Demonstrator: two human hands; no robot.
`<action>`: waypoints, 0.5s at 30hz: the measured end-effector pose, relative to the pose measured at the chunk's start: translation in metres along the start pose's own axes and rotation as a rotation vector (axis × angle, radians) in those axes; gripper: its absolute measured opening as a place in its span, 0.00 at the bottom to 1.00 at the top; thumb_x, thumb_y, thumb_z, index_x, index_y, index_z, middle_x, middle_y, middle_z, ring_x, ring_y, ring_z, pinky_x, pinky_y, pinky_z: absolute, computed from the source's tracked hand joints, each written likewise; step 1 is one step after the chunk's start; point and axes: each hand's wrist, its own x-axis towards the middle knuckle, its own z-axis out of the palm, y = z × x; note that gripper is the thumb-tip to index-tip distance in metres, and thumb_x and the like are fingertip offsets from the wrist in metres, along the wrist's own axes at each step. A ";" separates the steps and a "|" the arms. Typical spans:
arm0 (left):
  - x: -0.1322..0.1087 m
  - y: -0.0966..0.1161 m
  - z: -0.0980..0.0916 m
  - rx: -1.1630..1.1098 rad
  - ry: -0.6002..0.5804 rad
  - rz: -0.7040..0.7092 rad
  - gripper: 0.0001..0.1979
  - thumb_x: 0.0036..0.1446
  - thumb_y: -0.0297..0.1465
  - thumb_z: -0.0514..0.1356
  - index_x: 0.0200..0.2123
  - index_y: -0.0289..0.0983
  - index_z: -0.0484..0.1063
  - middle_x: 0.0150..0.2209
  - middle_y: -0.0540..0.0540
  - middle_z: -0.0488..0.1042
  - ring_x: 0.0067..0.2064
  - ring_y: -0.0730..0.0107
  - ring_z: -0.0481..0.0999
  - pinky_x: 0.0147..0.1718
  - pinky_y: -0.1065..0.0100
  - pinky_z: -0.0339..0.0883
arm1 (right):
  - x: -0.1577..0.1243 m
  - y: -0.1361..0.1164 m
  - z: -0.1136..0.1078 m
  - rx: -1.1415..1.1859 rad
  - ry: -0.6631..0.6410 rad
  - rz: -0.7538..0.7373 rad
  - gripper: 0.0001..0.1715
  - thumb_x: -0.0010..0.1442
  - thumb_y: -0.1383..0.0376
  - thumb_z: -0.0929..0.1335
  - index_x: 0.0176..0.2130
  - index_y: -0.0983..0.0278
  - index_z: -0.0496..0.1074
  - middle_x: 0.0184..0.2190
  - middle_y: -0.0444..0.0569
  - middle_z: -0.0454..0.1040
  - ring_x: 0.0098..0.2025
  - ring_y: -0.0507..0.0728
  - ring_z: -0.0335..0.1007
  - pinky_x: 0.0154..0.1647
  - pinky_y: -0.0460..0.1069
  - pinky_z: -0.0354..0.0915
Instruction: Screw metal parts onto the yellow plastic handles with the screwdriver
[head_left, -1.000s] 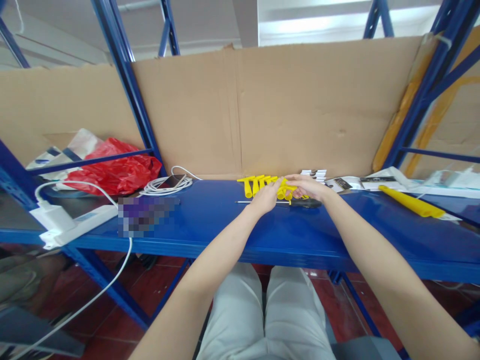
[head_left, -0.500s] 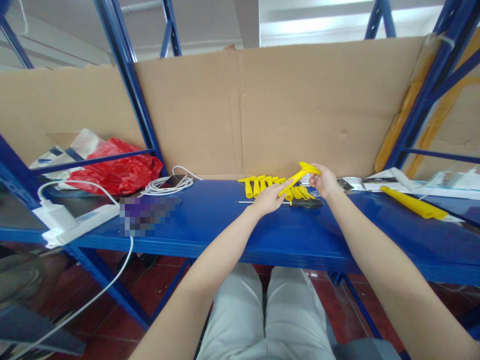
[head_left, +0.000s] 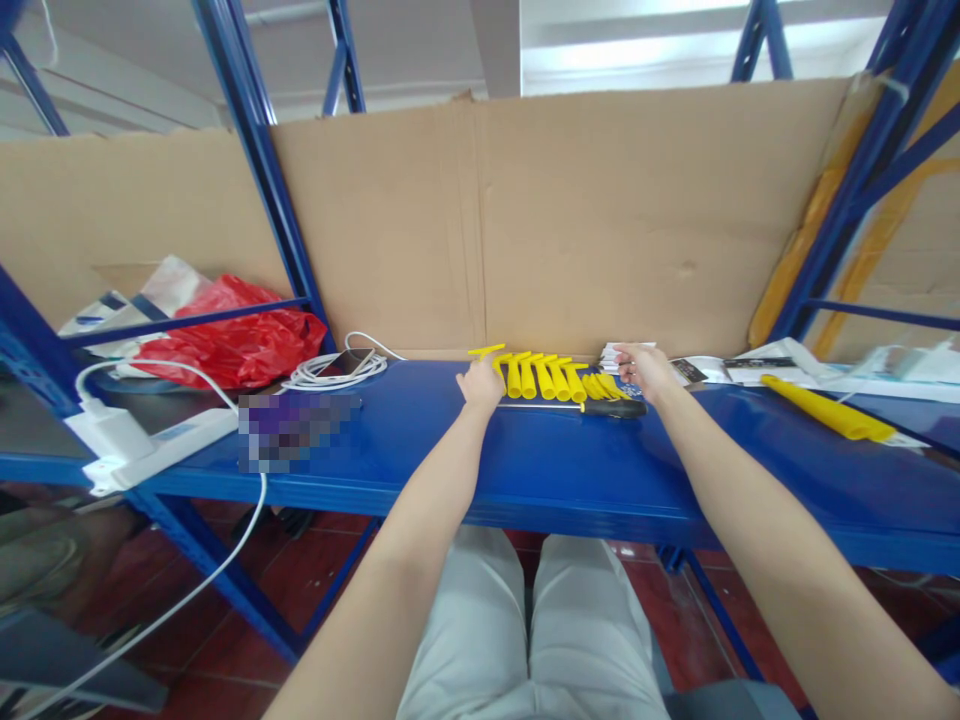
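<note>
My left hand (head_left: 482,380) is closed on a yellow T-shaped plastic handle (head_left: 487,349) at the left end of a row. Its crossbar shows above my fingers, while most of the stem is hidden by them. Several similar yellow handles (head_left: 548,380) lie side by side to the right, hollow ends facing me. My right hand (head_left: 646,370) is beside a small stack of white pieces (head_left: 610,356), fingers curled but apart, with nothing visible between them. Small flat yellow pieces (head_left: 604,387) lie just below that stack. A screwdriver (head_left: 613,408) with a black and yellow grip lies in front of the row.
Cardboard (head_left: 600,220) walls the back of the blue shelf (head_left: 555,470). On the left are a coiled white cable (head_left: 334,370), a red plastic bag (head_left: 232,335) and a power strip (head_left: 169,447). A larger yellow tool (head_left: 825,408) lies at the right.
The yellow handle that was between both hands has moved left and down to the row's left end in my left hand. My right hand has let go of it and lowered slightly.
</note>
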 end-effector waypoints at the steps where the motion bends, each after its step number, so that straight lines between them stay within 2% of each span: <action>1: 0.002 -0.002 0.002 0.000 -0.009 -0.017 0.24 0.66 0.25 0.50 0.61 0.45 0.72 0.54 0.39 0.80 0.56 0.58 0.79 0.58 0.55 0.65 | 0.000 0.000 0.000 -0.009 -0.004 -0.008 0.10 0.61 0.75 0.67 0.28 0.66 0.68 0.17 0.41 0.66 0.15 0.45 0.56 0.15 0.40 0.53; 8: 0.010 -0.008 0.019 -0.017 -0.106 -0.034 0.25 0.65 0.28 0.50 0.63 0.43 0.70 0.61 0.37 0.75 0.61 0.52 0.75 0.61 0.47 0.63 | 0.005 0.005 -0.001 -0.059 0.001 -0.020 0.08 0.58 0.74 0.69 0.28 0.66 0.69 0.18 0.41 0.66 0.16 0.46 0.57 0.15 0.41 0.52; 12: 0.014 -0.010 0.022 -0.040 -0.177 -0.045 0.27 0.65 0.31 0.49 0.66 0.44 0.67 0.64 0.38 0.72 0.65 0.49 0.70 0.63 0.42 0.59 | 0.004 0.006 0.000 -0.085 -0.002 -0.026 0.08 0.58 0.74 0.68 0.27 0.66 0.70 0.19 0.42 0.67 0.16 0.45 0.57 0.16 0.41 0.52; 15: 0.015 -0.012 0.021 -0.040 -0.187 -0.056 0.28 0.65 0.31 0.48 0.66 0.45 0.66 0.65 0.40 0.71 0.67 0.48 0.67 0.65 0.38 0.55 | 0.002 0.005 0.001 -0.112 0.003 -0.020 0.09 0.59 0.75 0.67 0.27 0.66 0.70 0.19 0.42 0.67 0.16 0.45 0.57 0.15 0.40 0.52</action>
